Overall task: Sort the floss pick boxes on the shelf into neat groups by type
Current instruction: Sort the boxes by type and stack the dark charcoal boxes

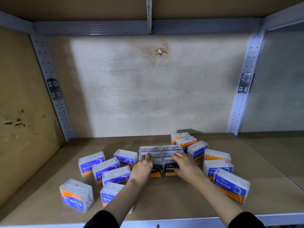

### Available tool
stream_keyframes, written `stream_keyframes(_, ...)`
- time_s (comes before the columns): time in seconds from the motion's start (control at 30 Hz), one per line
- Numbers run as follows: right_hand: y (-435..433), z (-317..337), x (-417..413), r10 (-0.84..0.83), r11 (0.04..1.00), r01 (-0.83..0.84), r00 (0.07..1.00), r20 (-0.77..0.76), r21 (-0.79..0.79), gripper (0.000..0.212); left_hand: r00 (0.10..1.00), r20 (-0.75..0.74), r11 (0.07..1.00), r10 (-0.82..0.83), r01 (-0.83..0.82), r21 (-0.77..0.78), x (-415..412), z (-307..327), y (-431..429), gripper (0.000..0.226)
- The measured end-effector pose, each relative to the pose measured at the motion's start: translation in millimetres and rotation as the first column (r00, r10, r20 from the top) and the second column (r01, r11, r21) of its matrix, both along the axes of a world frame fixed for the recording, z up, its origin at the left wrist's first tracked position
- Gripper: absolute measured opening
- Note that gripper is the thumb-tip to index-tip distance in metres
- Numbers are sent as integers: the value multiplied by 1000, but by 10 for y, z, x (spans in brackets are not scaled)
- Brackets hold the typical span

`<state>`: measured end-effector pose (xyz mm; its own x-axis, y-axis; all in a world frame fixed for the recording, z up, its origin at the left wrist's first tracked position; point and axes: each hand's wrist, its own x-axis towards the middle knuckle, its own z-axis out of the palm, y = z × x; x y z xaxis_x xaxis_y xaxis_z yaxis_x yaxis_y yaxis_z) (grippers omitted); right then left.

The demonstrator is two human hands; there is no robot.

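boxes marked smooth (91, 163) cluster at 9 o'clock on the shelf (164, 199). at centre, the left hand (144, 163) and right hand (184, 163) each curl fingers over a front box of the tightly packed charcoal boxes (170, 169). round boxes (230, 185) sit at 3 o'clock.

Dim, cool light brightens the back panel (148, 88) at centre; the left of the frame lies in shadow. Wide-angle distortion bows the edges.
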<state>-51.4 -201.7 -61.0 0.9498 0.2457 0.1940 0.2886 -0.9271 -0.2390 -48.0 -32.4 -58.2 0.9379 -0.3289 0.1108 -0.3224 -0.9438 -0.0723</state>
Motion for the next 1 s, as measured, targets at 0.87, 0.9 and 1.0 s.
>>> stream_keyframes(0.87, -129, -92, 128, -327, 509, 285, 937, -124, 813, 34, 940, -177, 110, 292, -216, -970, -103, 93, -116, 32)
stream_keyframes(0.9, -124, -92, 123, -328, 496, 288, 936, -130, 819, 34, 938, -175, 78, 300, -207, -975, -129, 68, -150, 32)
stream_keyframes(1.0, -115, -113, 113, -328, 466, 307, 931, -160, 830, 35, 927, -192, -17, 323, -198, -980, -193, -25, -218, 34)
